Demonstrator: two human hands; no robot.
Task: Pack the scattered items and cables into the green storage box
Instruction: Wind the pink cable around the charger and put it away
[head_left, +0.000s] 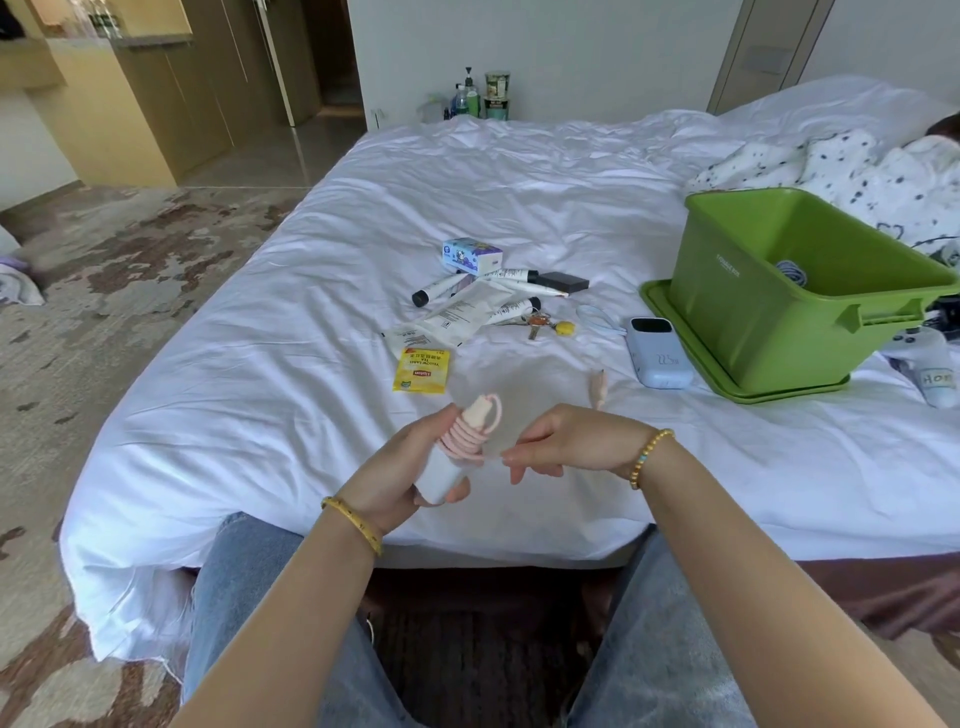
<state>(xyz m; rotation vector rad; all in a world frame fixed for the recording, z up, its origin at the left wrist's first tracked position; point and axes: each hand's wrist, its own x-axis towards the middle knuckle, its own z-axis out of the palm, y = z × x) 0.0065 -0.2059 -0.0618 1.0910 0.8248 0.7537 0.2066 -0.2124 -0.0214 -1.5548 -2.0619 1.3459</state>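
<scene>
My left hand (400, 475) grips a small white device (441, 470) with a pink cable (470, 434) coiled round its upper part. My right hand (563, 441) pinches the loose end of that cable just to the right of the coil. Both hands hover over the near edge of the bed. The green storage box (769, 312) stands open on its green lid (675, 325) at the right, with a pale cable lying inside. A blue power bank (657, 353) lies beside the lid. A yellow tea packet (422, 370), tubes, a paper sachet, keys and a tissue pack (471, 254) lie mid-bed.
A small pink object (597, 387) lies near my right hand. A thin blue cable (597, 318) loops by the power bank. A spotted blanket (857, 171) and a white game controller (930, 371) sit right of the box. Bottles stand on a far stand (475, 96).
</scene>
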